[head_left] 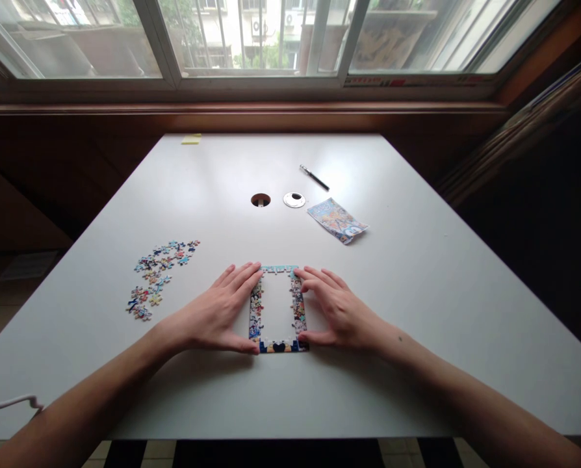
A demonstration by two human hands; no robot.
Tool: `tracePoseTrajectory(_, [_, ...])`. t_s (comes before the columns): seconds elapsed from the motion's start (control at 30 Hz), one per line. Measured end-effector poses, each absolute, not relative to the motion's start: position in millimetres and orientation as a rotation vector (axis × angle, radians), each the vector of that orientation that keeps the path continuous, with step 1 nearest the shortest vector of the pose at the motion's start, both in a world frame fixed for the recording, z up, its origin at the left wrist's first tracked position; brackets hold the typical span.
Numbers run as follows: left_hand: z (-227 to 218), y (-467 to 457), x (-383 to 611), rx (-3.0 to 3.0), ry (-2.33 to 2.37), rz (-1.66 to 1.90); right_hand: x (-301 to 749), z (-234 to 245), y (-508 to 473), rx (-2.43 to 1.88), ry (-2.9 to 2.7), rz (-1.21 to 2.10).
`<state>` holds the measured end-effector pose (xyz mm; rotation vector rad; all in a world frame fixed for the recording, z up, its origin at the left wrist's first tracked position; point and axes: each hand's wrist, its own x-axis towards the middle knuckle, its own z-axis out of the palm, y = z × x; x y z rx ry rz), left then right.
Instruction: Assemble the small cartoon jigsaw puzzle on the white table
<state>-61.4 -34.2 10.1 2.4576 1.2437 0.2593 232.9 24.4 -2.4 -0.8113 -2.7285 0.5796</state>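
Note:
A rectangular border of joined jigsaw puzzle pieces (279, 347) lies flat on the white table, with bare tabletop showing inside it. My left hand (222, 312) rests along the border's left side, fingers stretched out and the thumb at the lower left corner. Along the right side lies my right hand (342, 312), its fingers spread near the upper right corner and its thumb touching the lower right part. Neither hand lifts anything. To the left, a loose pile of jigsaw pieces (147, 263) is scattered, several of them overlapping.
Beyond the border lies a creased picture sheet (338, 220). A black pen (314, 177), a round cover (294, 199) and a cable hole (260, 200) are farther back. A yellow sticky note (192, 139) is at the far edge; a white cable (10, 404) lies at left.

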Motion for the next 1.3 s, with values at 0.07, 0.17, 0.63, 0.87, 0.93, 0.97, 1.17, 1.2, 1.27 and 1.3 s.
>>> tracePoseTrajectory(0.07, [10.9,-34.2,-62.2,2.447,1.229,0.291,233.4,-2.6,25.2,-0.799,-2.721,0.581])
tracePoseTrajectory(0.17, [12.3,-34.3,-63.2,2.428,1.232,0.313,234.6,-3.9,26.8,-0.783,-2.7,0.595])
tracePoseTrajectory(0.63, [5.8,-34.1,-64.6,2.447,1.229,0.38,234.2,-8.5,30.8,-0.76,-2.673,0.592])
tracePoseTrajectory(0.87, [6.6,-33.5,-63.7,2.446,1.233,0.355,233.9,-5.4,30.5,-0.769,-2.69,0.61])
tracePoseTrajectory(0.93, [8.3,-33.7,-63.1,2.438,1.235,0.359,234.2,-6.2,30.8,-0.764,-2.691,0.607])
tracePoseTrajectory(0.97, [9.3,-33.9,-62.9,2.433,1.234,0.366,234.4,-6.7,31.0,-0.758,-2.687,0.607])
tracePoseTrajectory(1.17, [11.6,-34.2,-62.8,2.405,1.221,0.378,235.4,-8.1,31.5,-0.734,-2.664,0.606])
tracePoseTrajectory(1.2, [11.7,-34.1,-62.9,2.407,1.216,0.377,235.4,-7.8,31.5,-0.732,-2.662,0.609])
tracePoseTrajectory(1.27, [12.3,-34.0,-63.5,2.408,1.208,0.378,235.3,-6.9,31.3,-0.727,-2.661,0.622])
tracePoseTrajectory(1.3, [13.0,-33.8,-64.1,2.401,1.206,0.379,235.2,-6.5,31.3,-0.725,-2.661,0.628])
